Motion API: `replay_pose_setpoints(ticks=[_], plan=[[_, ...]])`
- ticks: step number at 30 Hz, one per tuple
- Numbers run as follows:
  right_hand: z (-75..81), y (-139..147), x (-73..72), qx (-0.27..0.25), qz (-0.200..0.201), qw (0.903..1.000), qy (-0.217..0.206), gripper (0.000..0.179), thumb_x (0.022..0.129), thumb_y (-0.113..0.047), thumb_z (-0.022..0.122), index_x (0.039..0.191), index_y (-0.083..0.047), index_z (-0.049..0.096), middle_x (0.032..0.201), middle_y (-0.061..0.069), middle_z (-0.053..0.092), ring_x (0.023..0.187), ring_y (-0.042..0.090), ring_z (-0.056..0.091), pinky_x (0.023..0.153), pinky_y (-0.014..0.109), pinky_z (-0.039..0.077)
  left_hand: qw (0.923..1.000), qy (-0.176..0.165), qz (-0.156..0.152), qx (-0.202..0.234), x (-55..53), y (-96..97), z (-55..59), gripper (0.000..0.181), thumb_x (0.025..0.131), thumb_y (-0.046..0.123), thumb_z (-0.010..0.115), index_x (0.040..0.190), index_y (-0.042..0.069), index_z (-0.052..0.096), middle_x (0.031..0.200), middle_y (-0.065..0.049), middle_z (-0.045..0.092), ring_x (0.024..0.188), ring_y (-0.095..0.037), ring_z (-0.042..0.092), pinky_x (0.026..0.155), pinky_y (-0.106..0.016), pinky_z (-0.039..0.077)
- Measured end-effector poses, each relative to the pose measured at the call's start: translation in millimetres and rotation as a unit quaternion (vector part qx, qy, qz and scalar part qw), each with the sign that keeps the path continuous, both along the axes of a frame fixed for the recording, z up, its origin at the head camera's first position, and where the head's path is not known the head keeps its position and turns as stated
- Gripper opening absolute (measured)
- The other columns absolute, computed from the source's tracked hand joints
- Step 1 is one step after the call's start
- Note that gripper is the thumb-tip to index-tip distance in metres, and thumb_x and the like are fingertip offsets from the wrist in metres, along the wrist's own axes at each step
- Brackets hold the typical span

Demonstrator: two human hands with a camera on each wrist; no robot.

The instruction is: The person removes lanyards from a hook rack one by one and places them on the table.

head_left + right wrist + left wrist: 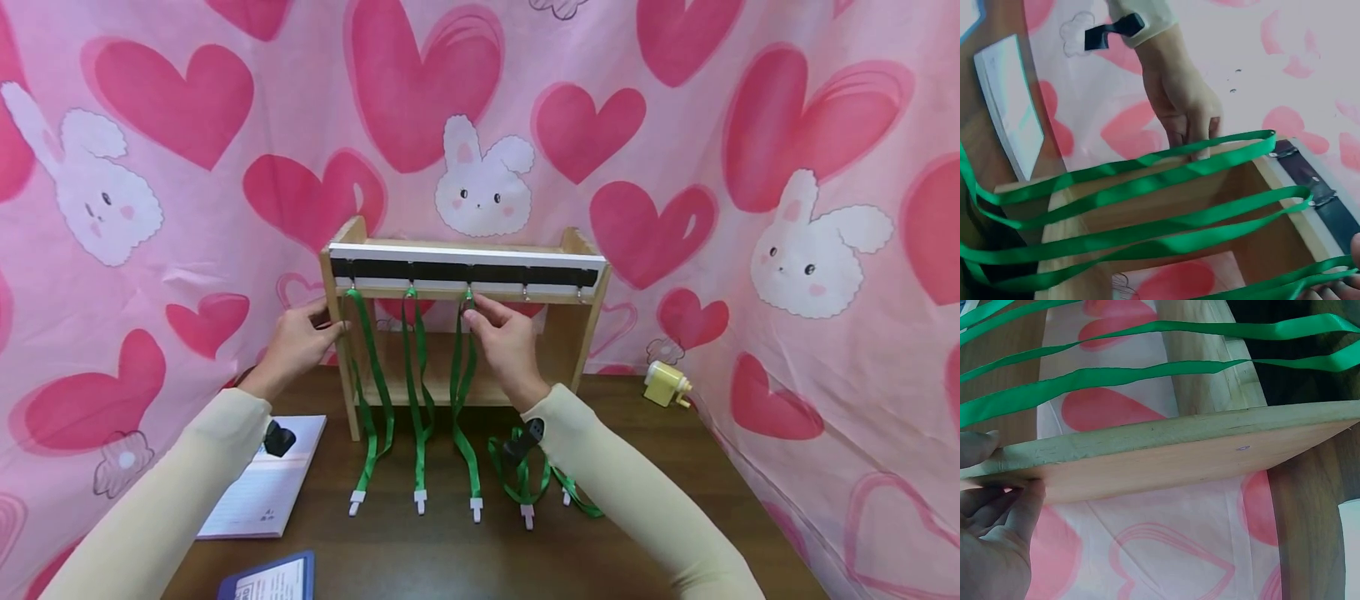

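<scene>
From where I stand, it all comes down to the far middle of the table [637, 467], where the right hand [512, 346] is up at the top of the third lanyard [456, 392], just under the middle hook [469, 287]. Its thumb and fingertips seem to pinch the green strap from the right side; how tightly, I can't tell. The strap runs long and mostly upright, down from the fingers to its white clip [476, 508] at the near end. The left hand [300, 337] is farther off, thumb and fingers gripping the rack [591, 333] by its left side panel. Between the hands hang the first lanyard [381, 379] and the second lanyard [420, 433], close beside the third. To the right are two bare hooks, with the fourth lanyard [525, 495] and fifth lanyard [585, 504] lying loosely looped on the table below, partly hidden by the right forearm. A notebook [258, 492] and a blue card holder [309, 575] lie near left, a yellow gadget [663, 383] far right, clear of both hands. The neighbouring second strap is the nearest thing that might snag.
</scene>
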State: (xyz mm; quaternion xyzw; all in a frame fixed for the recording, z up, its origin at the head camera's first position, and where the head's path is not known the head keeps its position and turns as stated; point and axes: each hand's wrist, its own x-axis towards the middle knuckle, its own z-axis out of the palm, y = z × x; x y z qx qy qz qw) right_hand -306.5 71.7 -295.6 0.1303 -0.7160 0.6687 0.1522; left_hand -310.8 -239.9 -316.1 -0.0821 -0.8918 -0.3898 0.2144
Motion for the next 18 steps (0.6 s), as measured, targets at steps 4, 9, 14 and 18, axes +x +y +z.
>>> replay_pose_setpoints(ticks=[4, 9, 14, 18], plan=[[-4.7, -10, -1.9, -0.017, -0.022, 0.9996, -0.006, 0.033, 0.092, -0.022, 0.075, 0.124, -0.014, 0.074, 0.114, 0.007, 0.078, 0.104, 0.020, 0.076, 0.092, 0.029, 0.061, 1.0000, 0.006, 0.002, -0.002, -0.5, -0.8, -0.6, 0.048, 0.098, 0.025, 0.068, 0.141, 0.007, 0.059, 0.122, -0.025, 0.071, 0.105, -0.042, 0.072, 0.088, -0.053, 0.061], [-7.8, -15, -1.8, -0.023, -0.032, 0.9992, 0.000, 0.030, 0.092, -0.025, 0.076, 0.121, -0.015, 0.076, 0.112, 0.005, 0.079, 0.103, 0.023, 0.076, 0.092, 0.030, 0.061, 1.0000, 0.003, 0.002, 0.001, -1.4, -0.9, -2.2, 0.048, 0.098, 0.027, 0.068, 0.141, 0.008, 0.059, 0.124, -0.025, 0.071, 0.109, -0.043, 0.071, 0.091, -0.054, 0.060], [-8.6, -18, -4.3, -0.045, -0.028, 0.9986, 0.009, 0.030, 0.090, -0.025, 0.078, 0.118, -0.014, 0.077, 0.107, 0.006, 0.080, 0.097, 0.019, 0.077, 0.090, 0.030, 0.062, 1.0000, 0.008, -0.001, 0.005, -3.1, -1.7, -1.6, 0.048, 0.098, 0.027, 0.068, 0.141, 0.008, 0.059, 0.127, -0.025, 0.069, 0.112, -0.045, 0.070, 0.093, -0.054, 0.058], [-8.9, -20, -4.7, -0.055, -0.007, 0.9985, 0.002, 0.032, 0.088, -0.029, 0.080, 0.115, -0.012, 0.077, 0.105, 0.010, 0.080, 0.093, 0.017, 0.078, 0.091, 0.030, 0.062, 0.9999, 0.011, -0.004, 0.006, -3.8, -2.1, -2.0, 0.048, 0.098, 0.025, 0.069, 0.141, 0.007, 0.059, 0.127, -0.025, 0.069, 0.113, -0.045, 0.070, 0.092, -0.054, 0.058]])
